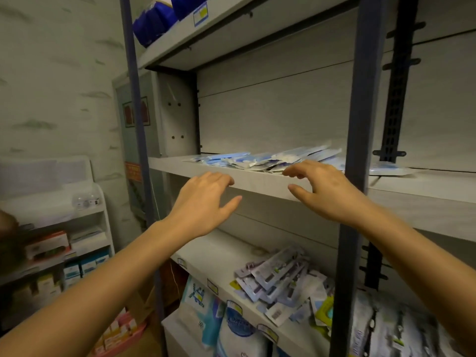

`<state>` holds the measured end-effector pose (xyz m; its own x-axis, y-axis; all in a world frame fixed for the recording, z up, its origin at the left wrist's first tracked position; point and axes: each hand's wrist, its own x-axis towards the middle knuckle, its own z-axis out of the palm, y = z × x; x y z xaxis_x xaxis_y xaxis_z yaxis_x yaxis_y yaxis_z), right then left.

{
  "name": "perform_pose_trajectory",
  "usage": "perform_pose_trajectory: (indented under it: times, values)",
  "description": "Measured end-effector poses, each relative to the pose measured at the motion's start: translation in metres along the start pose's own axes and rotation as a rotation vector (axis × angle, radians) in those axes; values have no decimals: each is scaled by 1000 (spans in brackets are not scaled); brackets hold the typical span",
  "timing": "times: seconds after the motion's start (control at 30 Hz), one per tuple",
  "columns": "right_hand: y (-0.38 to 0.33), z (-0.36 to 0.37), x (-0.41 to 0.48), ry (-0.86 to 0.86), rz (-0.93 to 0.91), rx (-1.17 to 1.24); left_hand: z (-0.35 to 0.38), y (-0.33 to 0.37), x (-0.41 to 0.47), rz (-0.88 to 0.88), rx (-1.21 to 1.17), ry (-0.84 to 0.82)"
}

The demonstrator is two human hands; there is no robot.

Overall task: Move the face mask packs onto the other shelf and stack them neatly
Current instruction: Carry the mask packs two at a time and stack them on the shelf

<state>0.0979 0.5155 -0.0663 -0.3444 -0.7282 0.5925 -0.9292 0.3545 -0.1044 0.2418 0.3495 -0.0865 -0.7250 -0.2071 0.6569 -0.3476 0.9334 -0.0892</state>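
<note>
The face mask packs [268,159], flat blue-and-white plastic sleeves, lie in a loose, overlapping spread on the pale grey middle shelf [257,180] of a metal rack, just beyond both sets of fingertips. The left hand [203,202] hangs in front of the shelf's front edge, its grip open and empty, fingers curled, thumb apart; the nearest packs sit up and to its right. The right hand [322,189] reaches over the same edge, its grip also open and holding nothing, with the fingertips almost at the closest sleeves, though whether they touch is hard to tell. A dark blue-grey upright post [360,124] stands just right of that hand, and one more pack [386,170] lies beyond it.

The packs look light, thin and floppy, with slick film that would likely slide pack over pack. Gathering the spread from both ends, palms pressing inward and fingers slipped beneath, probably holds better than pinching a corner.
</note>
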Motion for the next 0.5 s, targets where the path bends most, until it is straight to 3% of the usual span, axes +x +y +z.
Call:
perform_pose_trajectory:
  times: [0.23, 0.5]
  values:
    - [4, 33, 74, 71, 64, -49, 40, -79, 55, -1, -67, 29]
    - [16, 47, 127, 70, 262, -164, 81, -132, 118, 82, -204, 97]
